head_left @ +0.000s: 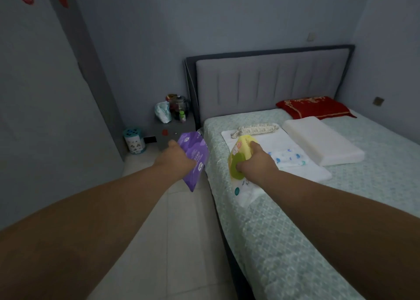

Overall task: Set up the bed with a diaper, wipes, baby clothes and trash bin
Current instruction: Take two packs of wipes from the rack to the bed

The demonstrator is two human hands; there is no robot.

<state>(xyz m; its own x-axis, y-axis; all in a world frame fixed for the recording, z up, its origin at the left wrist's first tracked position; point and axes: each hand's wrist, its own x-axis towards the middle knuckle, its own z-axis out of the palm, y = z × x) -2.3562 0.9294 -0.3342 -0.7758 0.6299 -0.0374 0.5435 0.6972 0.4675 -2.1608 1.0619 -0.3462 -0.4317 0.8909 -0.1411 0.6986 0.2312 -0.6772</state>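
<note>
My left hand (176, 157) grips a purple pack (195, 156) in the air over the floor, just off the bed's left edge. My right hand (254, 161) grips a yellow wipes pack with a green lid (239, 155), held over the near left part of a white changing mat (270, 140) on the bed (295, 231). A white diaper (246, 192) lies on the bed's edge under that pack. Folded baby clothes with blue print (288, 156) lie on the mat, and a rolled patterned cloth (254, 129) lies at its far end. A small round bin (134, 143) stands on the floor by the wall.
A grey nightstand (175, 129) beside the headboard carries a kettle, bottles and a pale pack. On the bed lie a white foam pillow (322, 144) and a red pillow (316, 106). A tiled floor strip runs between the bed and the left wall.
</note>
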